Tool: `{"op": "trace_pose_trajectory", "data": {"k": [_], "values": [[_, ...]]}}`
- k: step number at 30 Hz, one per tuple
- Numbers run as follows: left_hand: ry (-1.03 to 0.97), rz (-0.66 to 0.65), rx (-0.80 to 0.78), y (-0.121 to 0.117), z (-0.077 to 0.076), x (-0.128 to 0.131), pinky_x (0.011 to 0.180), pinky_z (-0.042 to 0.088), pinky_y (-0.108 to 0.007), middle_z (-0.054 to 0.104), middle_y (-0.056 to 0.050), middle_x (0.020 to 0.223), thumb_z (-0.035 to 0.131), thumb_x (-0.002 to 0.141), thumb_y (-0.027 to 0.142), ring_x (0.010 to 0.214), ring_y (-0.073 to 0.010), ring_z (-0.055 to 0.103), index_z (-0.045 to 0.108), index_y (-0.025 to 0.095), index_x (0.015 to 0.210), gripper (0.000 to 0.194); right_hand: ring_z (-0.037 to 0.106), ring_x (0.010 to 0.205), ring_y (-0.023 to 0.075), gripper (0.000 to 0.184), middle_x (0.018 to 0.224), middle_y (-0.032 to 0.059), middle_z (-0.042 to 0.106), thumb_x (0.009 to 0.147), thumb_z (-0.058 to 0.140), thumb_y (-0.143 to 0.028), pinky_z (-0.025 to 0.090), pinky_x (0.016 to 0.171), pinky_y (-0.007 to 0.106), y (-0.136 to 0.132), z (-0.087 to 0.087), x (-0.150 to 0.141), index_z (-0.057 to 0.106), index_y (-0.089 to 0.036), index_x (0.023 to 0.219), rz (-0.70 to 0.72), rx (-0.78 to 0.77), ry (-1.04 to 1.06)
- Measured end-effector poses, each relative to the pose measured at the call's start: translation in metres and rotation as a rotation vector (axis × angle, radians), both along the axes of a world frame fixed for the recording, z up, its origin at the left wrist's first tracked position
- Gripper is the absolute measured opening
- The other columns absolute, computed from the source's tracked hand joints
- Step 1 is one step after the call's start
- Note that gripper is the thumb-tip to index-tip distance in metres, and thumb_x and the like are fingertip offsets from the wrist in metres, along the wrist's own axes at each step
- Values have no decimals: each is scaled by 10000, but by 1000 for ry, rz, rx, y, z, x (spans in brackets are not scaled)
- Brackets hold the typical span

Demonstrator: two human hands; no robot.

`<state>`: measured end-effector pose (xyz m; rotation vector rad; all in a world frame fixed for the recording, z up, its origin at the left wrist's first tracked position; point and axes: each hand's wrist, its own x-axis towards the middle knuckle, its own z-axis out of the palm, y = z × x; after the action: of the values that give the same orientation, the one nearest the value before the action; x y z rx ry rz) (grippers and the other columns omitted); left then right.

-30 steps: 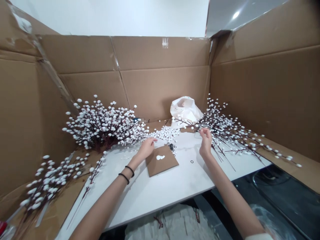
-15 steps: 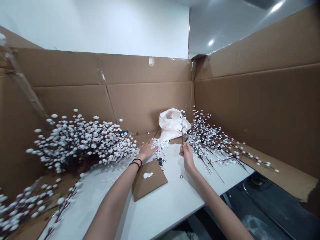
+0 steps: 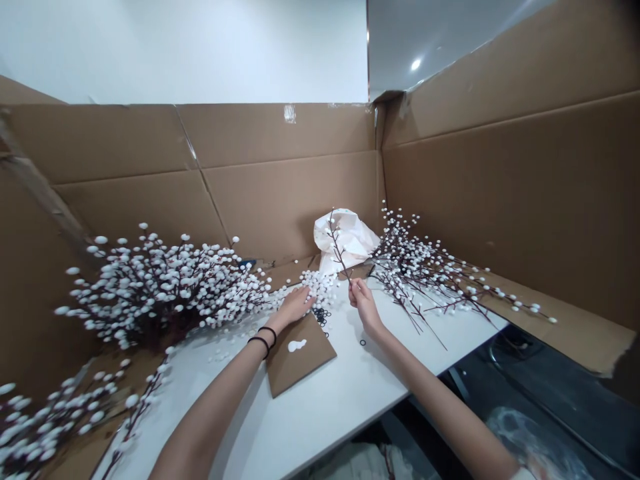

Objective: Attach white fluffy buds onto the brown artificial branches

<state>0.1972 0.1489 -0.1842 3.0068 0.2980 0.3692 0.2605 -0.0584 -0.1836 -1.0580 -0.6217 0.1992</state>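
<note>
Tall brown cardboard walls [image 3: 280, 193] rose beyond both hands, above a flat white tabletop [image 3: 260, 433]. Bushy dark-stemmed sprays with white berries [image 3: 165, 283] stood left of the left hand [image 3: 296, 305]; a looser heap of similar sprays [image 3: 417, 263] lay right of the right hand [image 3: 364, 301]. Behind that hand sat a crumpled white bag [image 3: 346, 233]. A brown cardboard square [image 3: 300, 370] lay just nearer than the left hand. The right thumb and fingers pinched a slim brown twig with white berries [image 3: 338, 249], tilted leftward. The left fingers reached over small round white balls [image 3: 324, 283]; whether they gripped any, I could not tell. Small black rings [image 3: 324, 313] lay between the hands.

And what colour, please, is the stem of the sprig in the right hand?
The stem looks dark brown in the head view.
</note>
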Motion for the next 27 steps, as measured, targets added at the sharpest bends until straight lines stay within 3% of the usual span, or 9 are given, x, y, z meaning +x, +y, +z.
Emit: {"op": "trace_pose_trajectory", "data": {"k": [10, 16, 21, 24, 25, 27], "values": [[-165, 5, -132, 4, -2, -4, 921, 389, -316, 664, -71, 1026, 320, 886, 387, 992, -213, 585, 610, 211, 1030, 369, 262, 514, 97, 329, 568, -44, 275, 821, 442, -495, 188, 486, 240, 2, -7, -2, 486, -172, 773, 41, -74, -81], [-286, 7, -239, 2, -3, -9, 897, 412, -284, 608, -89, 1164, 364, 877, 371, 1056, -219, 566, 565, 209, 1160, 383, 264, 490, 89, 350, 553, -58, 283, 782, 494, -530, 204, 477, 233, 10, -7, -9, 459, -181, 793, 154, -37, -28], [-432, 84, -319, -15, 13, -26, 756, 426, -247, 664, -67, 925, 313, 889, 390, 823, -173, 597, 617, 194, 971, 371, 364, 501, 84, 351, 553, -64, 397, 744, 561, -498, 275, 490, 209, 37, 9, -15, 382, -202, 806, 246, 53, 32], [-521, 117, -373, -26, 19, -50, 676, 412, -218, 623, -31, 782, 275, 892, 410, 718, -134, 558, 599, 170, 862, 404, 339, 468, 68, 377, 558, -74, 397, 698, 611, -478, 241, 442, 184, 55, 21, -21, 360, -208, 780, 311, 56, 93], [-548, 122, -421, -30, 19, -60, 659, 407, -211, 601, -21, 747, 281, 887, 422, 697, -125, 541, 597, 164, 848, 410, 306, 451, 59, 384, 561, -76, 388, 693, 612, -482, 204, 422, 177, 60, 24, -25, 355, -207, 766, 343, 51, 116], [-581, 104, -664, -35, 18, -82, 593, 385, -200, 554, 0, 680, 342, 859, 463, 617, -106, 488, 610, 159, 884, 407, 230, 427, 50, 387, 546, -82, 346, 708, 590, -510, 136, 399, 177, 66, 26, -34, 358, -203, 751, 403, 27, 144]]}}
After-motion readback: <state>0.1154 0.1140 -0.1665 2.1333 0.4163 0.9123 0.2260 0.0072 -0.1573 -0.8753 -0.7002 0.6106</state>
